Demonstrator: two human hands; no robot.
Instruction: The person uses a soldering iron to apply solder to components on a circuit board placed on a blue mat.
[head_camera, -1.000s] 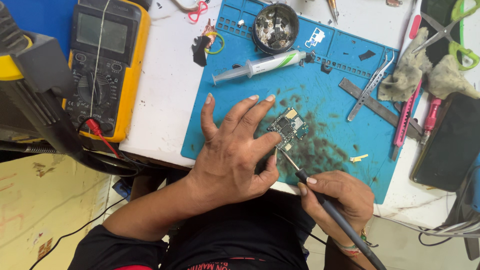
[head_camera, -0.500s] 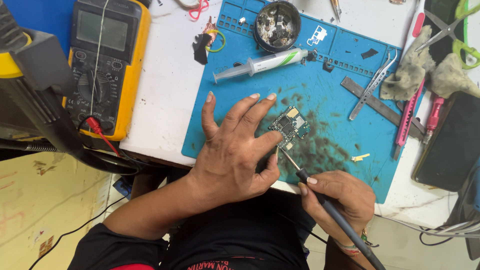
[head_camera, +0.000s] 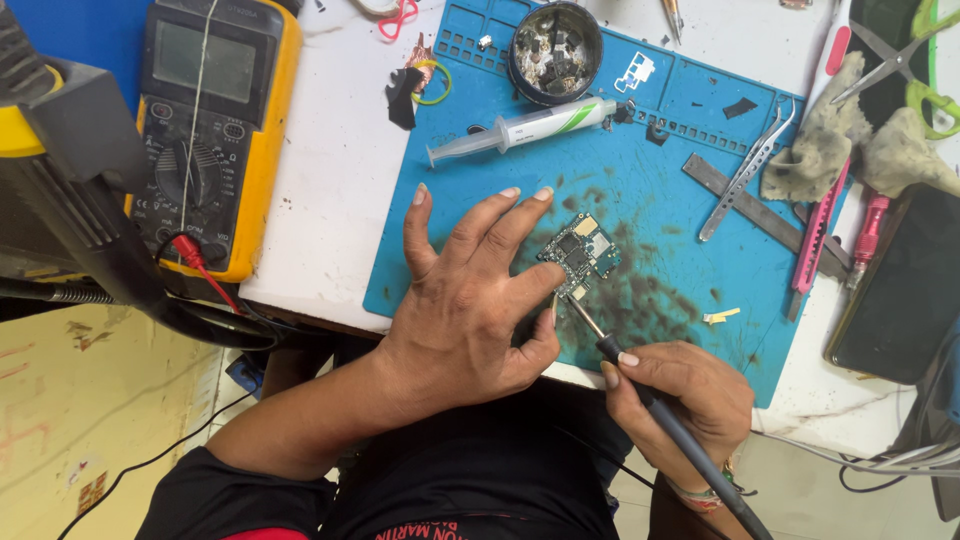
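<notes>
A small circuit board (head_camera: 582, 254) lies on the blue work mat (head_camera: 660, 190), which is smeared with dark residue. My left hand (head_camera: 470, 300) rests flat on the mat with fingers spread, its fingertips pressing the board's left edge. My right hand (head_camera: 685, 395) grips a black-handled soldering iron (head_camera: 640, 395) like a pen. The iron's metal tip touches the board's lower edge, close to my left thumb and forefinger.
A yellow multimeter (head_camera: 205, 130) with a red probe lead sits at the left. On the mat lie a syringe (head_camera: 520, 128), a round tin of parts (head_camera: 555, 40), tweezers (head_camera: 745, 170) and a metal ruler (head_camera: 765, 215). Rags, pink tools, scissors and a dark phone (head_camera: 895, 290) crowd the right.
Hardly anything differs; both hands stay in place, and the iron's tip stays at the board's lower edge.
</notes>
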